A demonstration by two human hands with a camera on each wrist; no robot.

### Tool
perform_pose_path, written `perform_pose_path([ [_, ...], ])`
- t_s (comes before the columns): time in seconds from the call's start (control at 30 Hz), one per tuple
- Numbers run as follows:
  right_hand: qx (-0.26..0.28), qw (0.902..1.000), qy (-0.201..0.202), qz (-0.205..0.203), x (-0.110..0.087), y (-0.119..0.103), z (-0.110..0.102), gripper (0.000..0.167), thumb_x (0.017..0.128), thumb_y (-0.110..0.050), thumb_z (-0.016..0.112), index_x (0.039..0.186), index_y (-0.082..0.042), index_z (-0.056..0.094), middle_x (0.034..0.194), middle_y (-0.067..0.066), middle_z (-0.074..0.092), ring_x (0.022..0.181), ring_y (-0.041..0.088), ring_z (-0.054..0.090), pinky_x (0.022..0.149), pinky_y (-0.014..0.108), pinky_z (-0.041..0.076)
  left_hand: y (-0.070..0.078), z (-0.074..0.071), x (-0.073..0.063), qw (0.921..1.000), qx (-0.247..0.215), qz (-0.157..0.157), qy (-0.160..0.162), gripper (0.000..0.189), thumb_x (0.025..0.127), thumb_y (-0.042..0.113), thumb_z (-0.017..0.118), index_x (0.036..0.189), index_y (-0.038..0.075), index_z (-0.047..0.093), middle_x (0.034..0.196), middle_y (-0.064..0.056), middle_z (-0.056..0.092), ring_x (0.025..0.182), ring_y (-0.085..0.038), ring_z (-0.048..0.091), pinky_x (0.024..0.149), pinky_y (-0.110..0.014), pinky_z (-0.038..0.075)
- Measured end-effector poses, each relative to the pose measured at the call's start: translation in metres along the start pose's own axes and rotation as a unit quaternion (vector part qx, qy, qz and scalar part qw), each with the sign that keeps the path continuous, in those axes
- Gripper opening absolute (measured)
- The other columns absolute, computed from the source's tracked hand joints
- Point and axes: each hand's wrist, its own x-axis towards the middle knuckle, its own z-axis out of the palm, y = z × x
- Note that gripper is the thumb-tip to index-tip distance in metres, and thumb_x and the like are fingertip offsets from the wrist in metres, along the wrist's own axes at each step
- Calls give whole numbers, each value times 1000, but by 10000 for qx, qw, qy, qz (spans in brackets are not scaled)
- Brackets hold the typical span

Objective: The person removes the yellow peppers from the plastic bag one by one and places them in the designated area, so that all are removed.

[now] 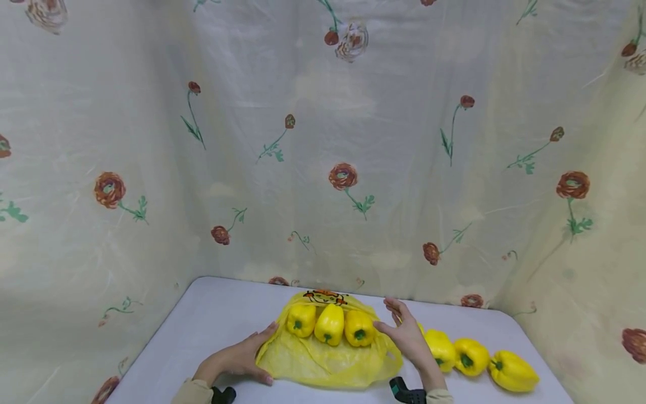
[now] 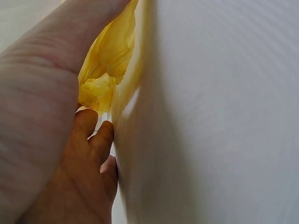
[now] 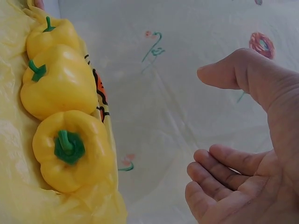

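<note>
Three yellow bell peppers lie in a row at the far part of a yellow plastic bag, stems toward me; the bag carries an orange-and-black print. Whether they lie in its mouth or on top of it I cannot tell. At the bag's left side my left hand is spread, thumb at its edge; in the left wrist view the fingers reach low beside the bag. My right hand hovers by the right-hand pepper, fingers apart and holding nothing, as the right wrist view shows.
More yellow bell peppers lie in a row to the right, one partly behind my right hand. Everything rests on a white table with rounded far corners. A flowered curtain hangs close behind and along both sides.
</note>
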Motion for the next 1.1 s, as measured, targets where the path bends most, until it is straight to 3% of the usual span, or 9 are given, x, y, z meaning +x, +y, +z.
perform_pose_path([
  [0.83, -17, 9986, -463, -247, 16, 0, 16, 72, 84, -21, 75, 143, -3, 37, 149, 20, 40, 140, 37, 33, 118, 52, 25, 0, -1, -1, 10000, 0, 29, 83, 121, 68, 53, 82, 156, 15, 9, 163, -8, 9, 148, -40, 15, 119, -61, 14],
  [1.1, -121, 9980, -617, -60, 26, 0, 22, 76, 83, -24, 76, 145, -5, 36, 149, 15, 40, 140, 34, 33, 119, 51, 25, 1, 1, 0, 9999, -21, -119, 90, 122, 67, 54, 82, 156, 16, 9, 163, -8, 10, 147, -43, 15, 118, -62, 15],
])
